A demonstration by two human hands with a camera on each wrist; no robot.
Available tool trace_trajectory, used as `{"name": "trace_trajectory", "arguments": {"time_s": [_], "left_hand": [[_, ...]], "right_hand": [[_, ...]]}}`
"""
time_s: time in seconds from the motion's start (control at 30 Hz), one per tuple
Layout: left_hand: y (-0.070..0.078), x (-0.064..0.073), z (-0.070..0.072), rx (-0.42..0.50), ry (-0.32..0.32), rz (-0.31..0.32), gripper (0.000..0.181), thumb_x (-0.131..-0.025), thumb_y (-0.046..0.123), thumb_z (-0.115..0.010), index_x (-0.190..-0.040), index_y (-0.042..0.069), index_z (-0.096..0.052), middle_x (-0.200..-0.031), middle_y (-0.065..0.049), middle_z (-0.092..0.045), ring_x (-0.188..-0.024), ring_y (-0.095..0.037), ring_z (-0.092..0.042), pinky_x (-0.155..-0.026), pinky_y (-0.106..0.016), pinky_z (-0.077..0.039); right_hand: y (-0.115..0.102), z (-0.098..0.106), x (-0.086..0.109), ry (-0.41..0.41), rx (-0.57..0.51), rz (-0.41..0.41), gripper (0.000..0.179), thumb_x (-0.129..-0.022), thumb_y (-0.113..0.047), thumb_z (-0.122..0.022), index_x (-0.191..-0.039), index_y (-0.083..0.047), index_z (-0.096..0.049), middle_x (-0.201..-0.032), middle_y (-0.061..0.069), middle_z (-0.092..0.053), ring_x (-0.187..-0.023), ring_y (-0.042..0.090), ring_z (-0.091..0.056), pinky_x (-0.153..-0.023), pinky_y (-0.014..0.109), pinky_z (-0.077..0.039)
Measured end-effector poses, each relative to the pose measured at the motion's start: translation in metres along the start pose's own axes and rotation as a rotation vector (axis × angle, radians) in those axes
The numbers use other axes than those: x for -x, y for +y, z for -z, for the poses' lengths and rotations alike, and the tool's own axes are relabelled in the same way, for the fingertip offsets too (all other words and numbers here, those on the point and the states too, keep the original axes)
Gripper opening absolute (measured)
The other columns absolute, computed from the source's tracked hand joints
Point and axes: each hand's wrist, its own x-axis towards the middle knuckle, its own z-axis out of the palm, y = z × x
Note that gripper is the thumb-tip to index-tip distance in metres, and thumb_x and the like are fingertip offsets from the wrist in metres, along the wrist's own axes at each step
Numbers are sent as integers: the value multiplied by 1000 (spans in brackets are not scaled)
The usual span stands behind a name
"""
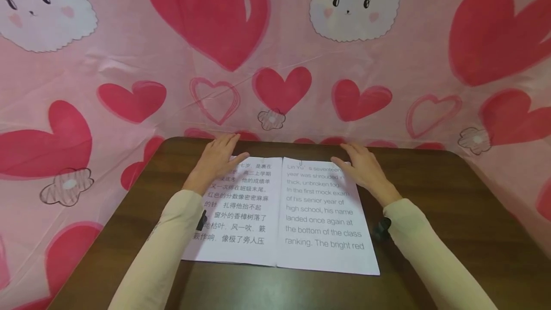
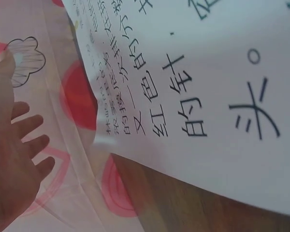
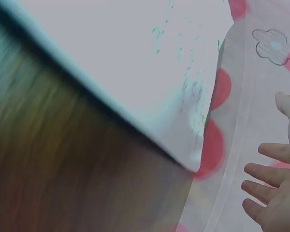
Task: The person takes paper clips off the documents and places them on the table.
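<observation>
An open booklet lies on the brown table, with Chinese text on its left page and English text on the right one. My left hand is over the upper left corner of the booklet, its fingers spread and pointing toward the far edge. Over the upper right corner is my right hand, thumb reaching in above the page. Both wrist views show the left hand and the right hand with loosely extended fingers and nothing between them, beside the booklet's far corners.
The wooden table extends to both sides of the booklet and ends just beyond the hands. Behind it hangs a pink cloth printed with hearts and white animal faces. Dark bands sit at the cuffs of the light sleeves.
</observation>
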Motion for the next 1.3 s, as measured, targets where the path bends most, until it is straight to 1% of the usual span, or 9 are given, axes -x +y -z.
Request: {"name": "trace_trajectory", "arguments": {"time_s": [0.17,0.33,0.47,0.63,0.8,0.97,1.07,1.17,1.3], "left_hand": [[-7,4,2,28,-4,16,76,-100,50,-52,-156,4,-31,-160,-19,-37,-149,-40,-33,-121,-59,-25],[-14,7,2,57,-46,42,73,-101,47,-51,-156,2,-31,-159,-22,-37,-147,-43,-35,-119,-62,-27],[-21,10,-1,94,-61,78,72,-101,44,-53,-154,0,-33,-158,-23,-38,-144,-44,-37,-119,-61,-27],[-31,13,-4,150,-92,152,71,-101,41,-53,-154,-2,-33,-156,-26,-38,-144,-46,-36,-119,-62,-26],[-43,16,-3,190,-128,204,71,-101,38,-55,-153,-3,-32,-155,-28,-38,-144,-47,-36,-119,-63,-25],[-50,16,-4,215,-140,222,68,-100,36,-55,-152,-3,-35,-152,-28,-43,-139,-45,-42,-118,-61,-30],[-52,13,-4,220,-119,228,64,-100,32,-56,-150,-3,-38,-149,-27,-48,-135,-44,-47,-117,-59,-32],[-53,10,-4,224,-109,227,62,-100,28,-57,-150,-4,-39,-148,-27,-49,-134,-43,-48,-117,-59,-33],[-55,6,-4,247,-119,231,60,-100,24,-57,-150,-3,-38,-148,-26,-50,-133,-42,-50,-116,-58,-35]], "right_hand": [[-11,-5,-6,-49,-107,-57,70,-98,-48,-58,-151,-5,-42,-154,22,-44,-142,44,-38,-118,63,-28],[-20,-13,-11,-97,-197,-96,70,-98,-50,-56,-151,-5,-42,-154,19,-45,-144,41,-37,-119,60,-29],[-29,-18,-13,-132,-208,-108,69,-98,-50,-56,-150,-6,-43,-154,18,-45,-145,40,-37,-119,59,-29],[-46,-26,-18,-162,-231,-132,67,-97,-49,-58,-149,-8,-45,-154,16,-46,-144,38,-38,-118,59,-31],[-67,-37,-29,-166,-255,-112,64,-97,-46,-59,-148,-8,-47,-151,14,-51,-141,36,-44,-116,57,-35],[-84,-49,-41,-193,-284,-97,61,-98,-42,-59,-146,-6,-48,-148,14,-54,-138,34,-49,-116,53,-38],[-94,-52,-48,-214,-291,-90,59,-97,-40,-61,-145,-5,-50,-146,15,-55,-137,33,-51,-116,52,-39],[-102,-55,-54,-239,-285,-87,59,-97,-39,-63,-144,-6,-51,-146,14,-56,-137,32,-51,-116,50,-39],[-114,-58,-63,-288,-264,-93,57,-96,-37,-65,-143,-8,-53,-144,12,-57,-135,30,-52,-116,49,-39]]}}
